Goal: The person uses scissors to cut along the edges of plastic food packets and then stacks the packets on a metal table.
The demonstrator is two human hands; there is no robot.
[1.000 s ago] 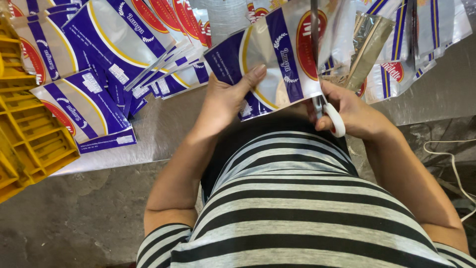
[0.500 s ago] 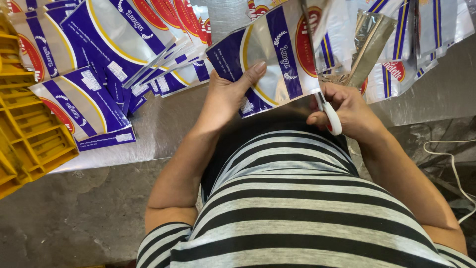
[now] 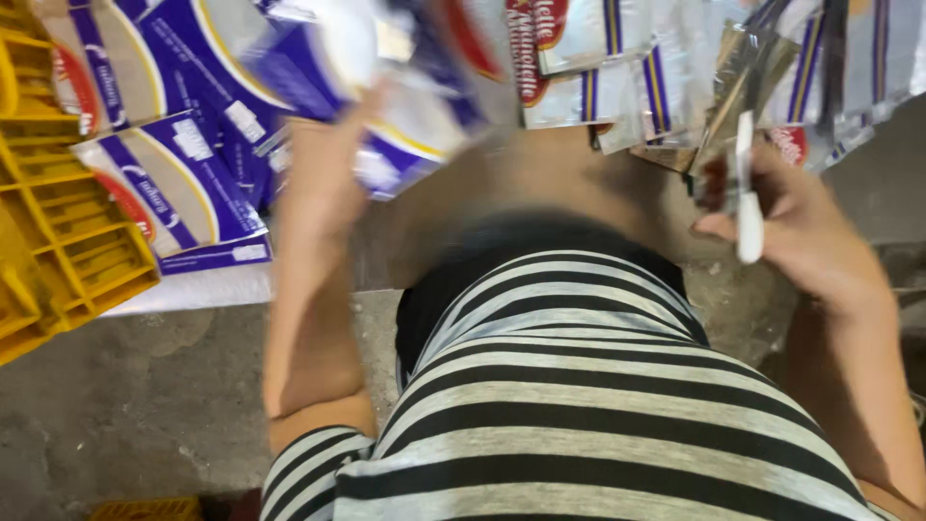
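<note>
Two hands up at the table edge, both busy. Left hand [image 3: 323, 164] grips a blue-and-white pouch [image 3: 405, 116] by its lower left side, fingers wrapped onto it; pouch is lifted above the table and heavily motion-blurred, so exact finger placement can't be told. Red patch near its top right, white panel in the middle, blue border.

Right hand [image 3: 791, 222] is clenched round white-handled scissors [image 3: 746, 193]; handle runs roughly vertical through the fist, thumb side toward the camera. Blades are hidden or blurred against the foil behind, can't tell if they're apart or closed. Scissors sit well to the right of the held pouch, not touching it.

Around them:
- Stack of flat blue pouches [image 3: 183, 183] on the left, fanned and overlapping, each with a white oval panel, red corner patch and small white label block. Lowest one overhangs the table edge [image 3: 193, 289].
- Silver foil packs [image 3: 598, 68] top centre to right, shiny, with blue vertical stripes and red label patches; lying loose and overlapping, some crumpled just above the right hand.
- Yellow plastic crate [image 3: 58, 232] far left, slatted, touching the blue stack's left side.
- Grey concrete floor [image 3: 145, 405] below.
- Striped black-and-grey shirt [image 3: 598, 405] fills the lower middle.
</note>
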